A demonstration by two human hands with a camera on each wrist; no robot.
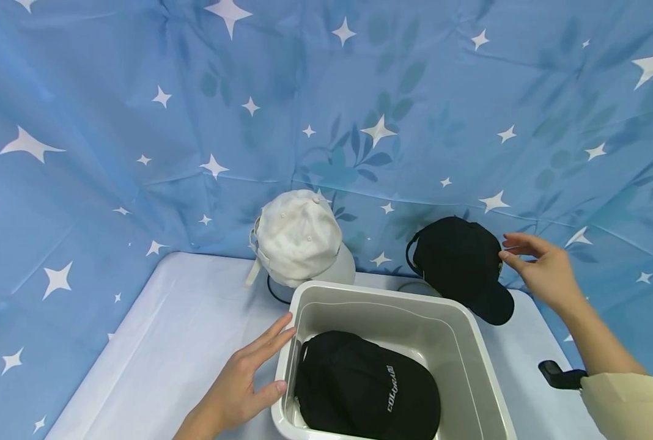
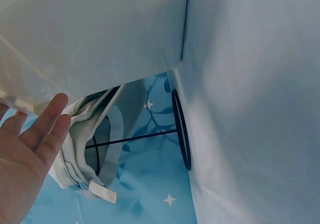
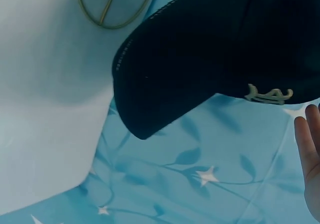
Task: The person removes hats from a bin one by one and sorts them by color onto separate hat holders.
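My left hand (image 1: 244,379) has its fingers extended at the left rim of a light grey plastic bin (image 1: 455,351); the fingers and thumb stand apart. Inside the bin lies a black baseball cap (image 1: 348,385) with "COLORADO"-like lettering on its brim. At the right, my right hand (image 1: 549,272) is beside a second black cap (image 1: 453,256), which sits raised on a stand with its brim tilted down. In the right wrist view the fingertips (image 3: 302,129) are right at that cap's front edge, near a metallic emblem (image 3: 270,95). They are not curled round it.
A white cap (image 1: 299,235) sits on a black wire stand (image 2: 182,129) behind the bin. The other stand has a gold-coloured ring base (image 3: 102,25). A white table (image 1: 194,324) carries everything, against a blue star-patterned cloth (image 1: 139,122). A black wrist device (image 1: 560,374) sits on my right forearm.
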